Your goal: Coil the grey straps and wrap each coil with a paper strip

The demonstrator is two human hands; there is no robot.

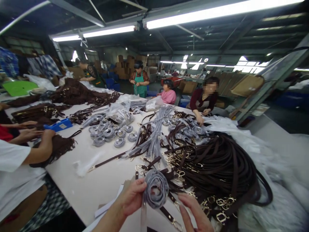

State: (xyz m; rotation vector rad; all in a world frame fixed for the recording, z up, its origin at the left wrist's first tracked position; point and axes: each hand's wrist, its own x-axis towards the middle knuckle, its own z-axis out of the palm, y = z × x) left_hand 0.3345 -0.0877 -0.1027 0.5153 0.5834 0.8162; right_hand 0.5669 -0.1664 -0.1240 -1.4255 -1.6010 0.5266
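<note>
My left hand (133, 197) pinches the left edge of a rolled strap in clear plastic wrap (156, 189), held up above the table. A loose tail of the plastic hangs down below it. My right hand (193, 211) is just right of the roll, fingers stretched and apart, holding nothing. Beneath and behind it lie dark brown straps with gold metal clips (177, 222). A big heap of looped brown straps (224, 167) spreads to the right.
Several wrapped rolls (106, 132) sit mid-table, with long wrapped straps (154, 138) beside them. A blue tape dispenser (58, 125) lies left, near a co-worker's arm (44, 146). Another co-worker (205, 96) works across the table. Clear plastic (277, 196) piles up at right.
</note>
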